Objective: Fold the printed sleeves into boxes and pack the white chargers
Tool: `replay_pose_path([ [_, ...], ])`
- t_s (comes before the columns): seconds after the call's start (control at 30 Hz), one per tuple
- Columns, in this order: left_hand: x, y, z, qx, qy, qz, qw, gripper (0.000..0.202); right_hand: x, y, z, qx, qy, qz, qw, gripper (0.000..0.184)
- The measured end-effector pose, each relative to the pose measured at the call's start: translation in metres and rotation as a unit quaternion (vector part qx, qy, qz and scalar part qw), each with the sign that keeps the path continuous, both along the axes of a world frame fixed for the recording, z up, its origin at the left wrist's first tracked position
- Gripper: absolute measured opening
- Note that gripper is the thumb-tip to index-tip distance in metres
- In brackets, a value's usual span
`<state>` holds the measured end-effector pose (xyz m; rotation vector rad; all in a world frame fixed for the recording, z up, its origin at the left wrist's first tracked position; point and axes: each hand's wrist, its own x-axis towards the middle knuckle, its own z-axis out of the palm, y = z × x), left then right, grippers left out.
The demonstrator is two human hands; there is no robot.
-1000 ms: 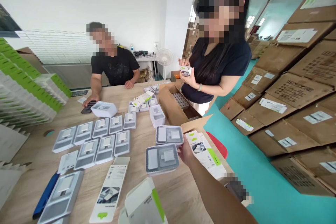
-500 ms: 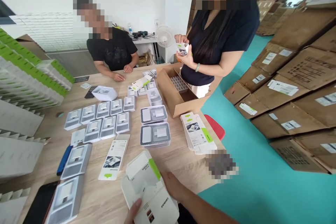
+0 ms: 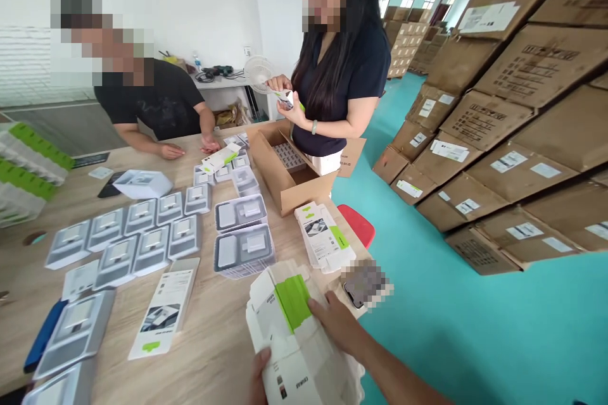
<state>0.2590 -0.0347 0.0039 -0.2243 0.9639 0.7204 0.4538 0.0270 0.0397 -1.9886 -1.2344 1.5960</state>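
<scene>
We hold a white carton (image 3: 294, 335) at the near edge of the surface (image 3: 213, 342). It is half folded, its flaps loose, with a bright green band across its upper face and small dark print lower down. Our right hand (image 3: 338, 324) lies on it, fingers straight and pressed together, tips on the green band. Only the thumb of our left hand (image 3: 259, 374) shows, pinching the carton's lower edge. Just beyond the carton stand two grey trays (image 3: 243, 252), one behind the other. A stack of flat cartons (image 3: 323, 239) lies at the right edge, a flat printed sleeve (image 3: 164, 311) to the left. Farther off, an open cardboard box (image 3: 285, 172) sits before a standing person.
</scene>
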Motion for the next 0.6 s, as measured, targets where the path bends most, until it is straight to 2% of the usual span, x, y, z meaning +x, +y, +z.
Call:
replay_pose_path([
  [0.07, 0.015, 0.011, 0.003, 0.041, 0.019, -0.014, 0.999, 0.07, 0.011, -0.007, 0.006, 0.024, -0.038, -0.035, 0.998, 0.057],
  [0.17, 0.022, 0.03, 0.012, 0.095, 0.073, -0.041, 0.992, 0.057, 0.019, -0.017, 0.001, 0.054, -0.072, -0.088, 0.992, 0.054],
  [0.23, 0.016, 0.04, 0.019, 0.128, 0.133, -0.052, 0.981, 0.051, 0.022, -0.021, -0.009, 0.07, -0.032, -0.127, 0.989, 0.054],
  [0.3, 0.006, 0.047, 0.025, 0.146, 0.216, -0.056, 0.964, 0.048, 0.026, -0.024, -0.02, 0.086, 0.048, -0.157, 0.983, 0.049],
  [0.37, -0.006, 0.052, 0.028, 0.145, 0.291, -0.066, 0.944, 0.045, 0.028, -0.029, -0.031, 0.086, 0.132, -0.165, 0.974, 0.048],
  [0.43, -0.015, 0.054, 0.033, 0.127, 0.338, -0.088, 0.928, 0.04, 0.026, -0.035, -0.041, 0.067, 0.175, -0.159, 0.969, 0.048],
  [0.53, -0.021, 0.056, 0.043, 0.103, 0.378, -0.134, 0.91, 0.044, 0.018, -0.045, -0.058, 0.043, 0.181, -0.187, 0.965, 0.038],
  [0.6, -0.019, 0.059, 0.051, 0.112, 0.403, -0.165, 0.893, 0.05, 0.014, -0.051, -0.07, 0.026, 0.159, -0.22, 0.962, 0.04],
])
